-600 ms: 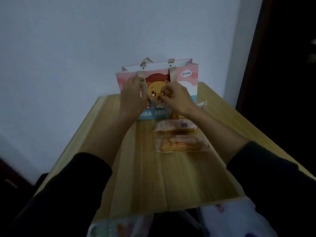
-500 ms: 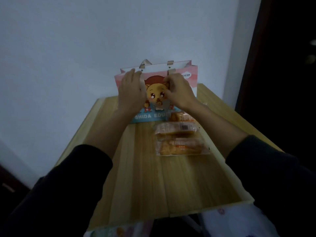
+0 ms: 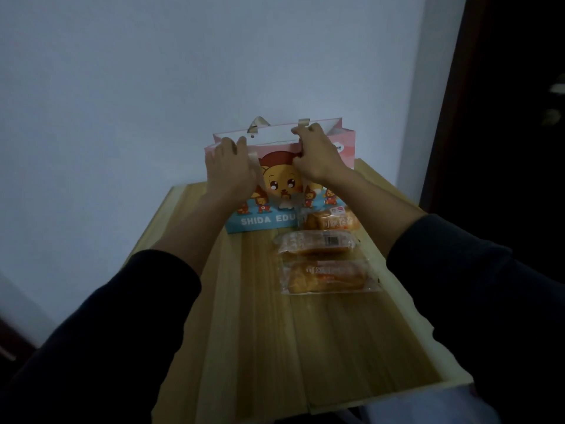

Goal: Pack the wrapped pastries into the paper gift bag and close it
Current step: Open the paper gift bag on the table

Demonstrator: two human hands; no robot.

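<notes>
A pink and blue paper gift bag (image 3: 275,191) with a cartoon animal stands upright at the far end of the wooden table (image 3: 305,347). My left hand (image 3: 229,169) grips the front panel's top edge on the left. My right hand (image 3: 318,154) grips the same edge on the right, fingers hooked over the rim. The bag's mouth is parted, and the white inner back panel shows. Three wrapped pastries lie in a row in front of the bag, right of centre: the far one (image 3: 331,221) touching the bag, the middle one (image 3: 318,243), the near one (image 3: 328,276).
A pale wall rises directly behind the bag. A dark doorway or cabinet (image 3: 513,117) stands to the right. Patterned fabric (image 3: 428,405) shows below the table's near edge. My dark sleeves cover both table sides.
Both hands have climbed from the bag's front face to its top rim, and the front panel has been drawn toward me so the mouth stands wider. The pastries have not moved.
</notes>
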